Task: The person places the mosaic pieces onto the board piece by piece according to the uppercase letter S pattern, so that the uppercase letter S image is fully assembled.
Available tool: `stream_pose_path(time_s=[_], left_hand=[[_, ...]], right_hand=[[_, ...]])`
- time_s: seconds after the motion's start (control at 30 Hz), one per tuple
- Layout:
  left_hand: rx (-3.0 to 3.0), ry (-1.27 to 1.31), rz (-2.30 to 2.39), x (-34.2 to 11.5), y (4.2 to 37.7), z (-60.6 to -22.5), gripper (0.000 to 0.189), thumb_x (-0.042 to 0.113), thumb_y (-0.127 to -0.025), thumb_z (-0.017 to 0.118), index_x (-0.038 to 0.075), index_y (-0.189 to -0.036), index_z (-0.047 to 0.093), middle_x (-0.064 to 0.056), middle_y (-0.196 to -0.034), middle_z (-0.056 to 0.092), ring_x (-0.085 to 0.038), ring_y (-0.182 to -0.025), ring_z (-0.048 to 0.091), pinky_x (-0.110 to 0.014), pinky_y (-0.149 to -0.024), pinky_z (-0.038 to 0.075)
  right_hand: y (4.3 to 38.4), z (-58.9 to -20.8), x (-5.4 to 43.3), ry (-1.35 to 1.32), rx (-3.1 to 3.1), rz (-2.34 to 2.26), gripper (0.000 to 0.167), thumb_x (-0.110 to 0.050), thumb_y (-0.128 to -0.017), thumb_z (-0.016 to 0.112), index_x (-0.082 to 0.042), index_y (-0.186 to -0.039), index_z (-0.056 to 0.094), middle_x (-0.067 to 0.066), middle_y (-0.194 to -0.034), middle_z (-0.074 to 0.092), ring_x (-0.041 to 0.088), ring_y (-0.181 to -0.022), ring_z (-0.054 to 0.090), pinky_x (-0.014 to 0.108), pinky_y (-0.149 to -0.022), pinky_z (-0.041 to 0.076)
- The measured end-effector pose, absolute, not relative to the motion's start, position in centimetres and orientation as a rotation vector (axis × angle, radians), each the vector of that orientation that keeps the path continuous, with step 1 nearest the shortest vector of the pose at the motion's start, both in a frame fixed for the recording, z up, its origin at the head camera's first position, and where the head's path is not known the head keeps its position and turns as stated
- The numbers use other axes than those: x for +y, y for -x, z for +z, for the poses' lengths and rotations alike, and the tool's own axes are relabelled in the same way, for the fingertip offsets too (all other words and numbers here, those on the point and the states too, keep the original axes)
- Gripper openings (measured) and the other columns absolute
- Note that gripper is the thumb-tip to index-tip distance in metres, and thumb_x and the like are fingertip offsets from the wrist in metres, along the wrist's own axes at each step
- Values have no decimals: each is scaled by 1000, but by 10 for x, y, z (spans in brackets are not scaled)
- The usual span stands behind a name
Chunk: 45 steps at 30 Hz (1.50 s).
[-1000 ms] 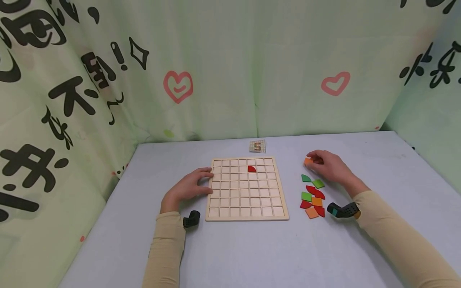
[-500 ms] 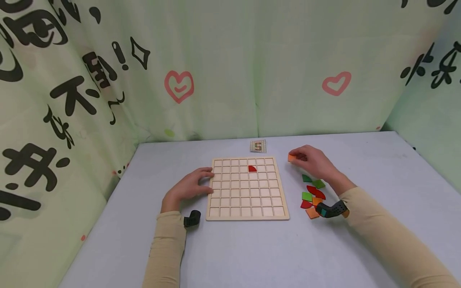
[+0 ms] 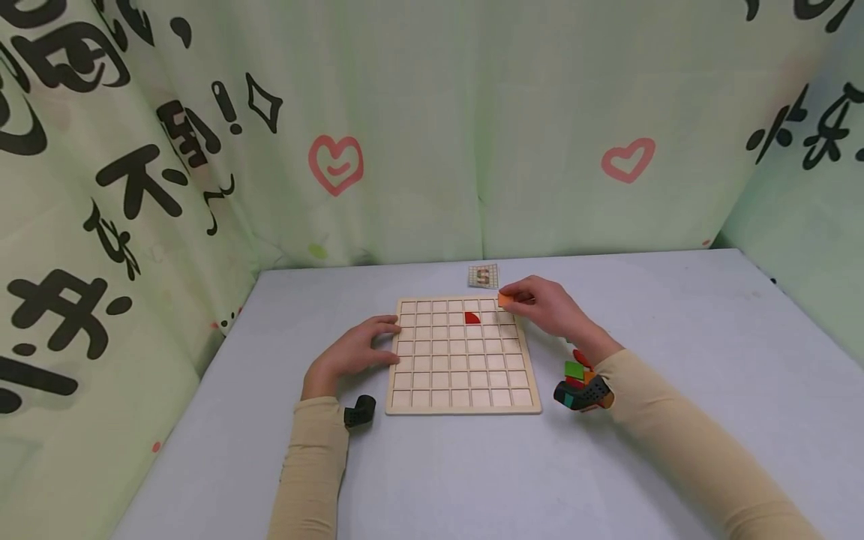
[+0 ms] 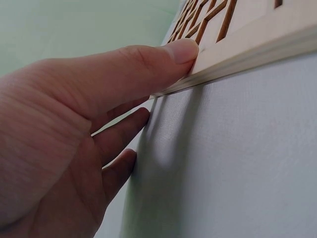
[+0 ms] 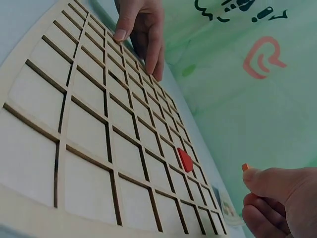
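A wooden grid board [image 3: 448, 376] lies on the table, with a red quarter-round tile [image 3: 472, 319] in one cell of its second row from the back. My left hand [image 3: 350, 349] is at the board's left edge; its thumb touches the rim and the fingers are spread and relaxed. Between thumb and fingertips, my right hand [image 3: 552, 309] pinches an orange square tile [image 3: 504, 300] over the back right corner of the board. In the right wrist view this orange tile [image 5: 245, 167] shows only as a small edge above the thumb.
A small patterned card [image 3: 483, 276] lies behind the board. To the right, loose tiles including a green tile [image 3: 574, 370] are partly hidden beneath my right wrist and its black wrist camera [image 3: 582, 394]. A pale green curtain [image 3: 418, 202] hangs behind the table.
My right hand has carried the orange tile leftward from the table right of the board to above its back right corner. My left hand stays at the left edge.
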<state>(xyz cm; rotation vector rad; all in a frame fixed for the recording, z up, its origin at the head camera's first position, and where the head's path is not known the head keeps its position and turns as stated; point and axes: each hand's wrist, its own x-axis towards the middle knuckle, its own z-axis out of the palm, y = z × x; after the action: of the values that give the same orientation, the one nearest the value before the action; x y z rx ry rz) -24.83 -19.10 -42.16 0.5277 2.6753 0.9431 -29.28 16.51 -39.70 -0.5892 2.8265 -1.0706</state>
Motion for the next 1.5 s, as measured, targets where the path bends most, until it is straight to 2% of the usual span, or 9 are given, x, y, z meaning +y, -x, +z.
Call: stream_pose_path(time_s=[0.33, 0.57, 0.83, 1.13, 1.3, 1.5], left_hand=[[2681, -518, 927, -190, 249, -422, 58, 23, -91, 74, 2, -141, 56, -12, -160, 38, -35, -150, 30, -51, -121, 30], [2679, -509, 929, -191, 248, -422, 57, 22, -91, 74, 2, -141, 55, -13, -160, 38, -35, -150, 30, -50, -121, 29], [2684, -510, 922, -192, 249, -424, 57, 22, -91, 74, 2, -141, 55, -12, -160, 37, -35, -150, 30, -50, -121, 30], [2682, -529, 921, -191, 249, -424, 56, 22, -92, 74, 2, -141, 56, -13, -160, 38, -35, -150, 30, -51, -121, 30], [2682, -521, 924, -191, 249, -424, 57, 23, -91, 74, 2, -141, 56, -13, -160, 38, -35, -150, 30, -51, -121, 30], [2689, -535, 917, -192, 250, -425, 57, 23, -91, 74, 2, -141, 56, -13, -159, 38, -35, -149, 31, -51, -120, 30]], right_hand=[[302, -407, 136, 636, 2758, -1096, 36, -20, -97, 66, -2, -128, 67, 15, -121, 69, 30, -109, 65, 46, -95, 53], [307, -412, 121, 643, 2710, -1062, 34, -19, -98, 65, -2, -127, 68, 15, -122, 70, 30, -111, 64, 45, -98, 53], [311, -415, 107, 752, 2733, -964, 32, -16, -95, 68, -1, -123, 69, 14, -118, 71, 25, -99, 64, 43, -91, 53], [309, -418, 98, 961, 2746, -979, 26, -13, -93, 68, 1, -114, 71, 15, -108, 72, 24, -92, 66, 40, -83, 55], [308, -418, 92, 929, 2735, -969, 30, -10, -93, 69, 4, -119, 69, 18, -114, 71, 28, -98, 66, 45, -89, 54], [308, -417, 90, 869, 2753, -924, 31, -12, -94, 68, 3, -120, 69, 18, -115, 71, 30, -102, 67, 45, -91, 55]])
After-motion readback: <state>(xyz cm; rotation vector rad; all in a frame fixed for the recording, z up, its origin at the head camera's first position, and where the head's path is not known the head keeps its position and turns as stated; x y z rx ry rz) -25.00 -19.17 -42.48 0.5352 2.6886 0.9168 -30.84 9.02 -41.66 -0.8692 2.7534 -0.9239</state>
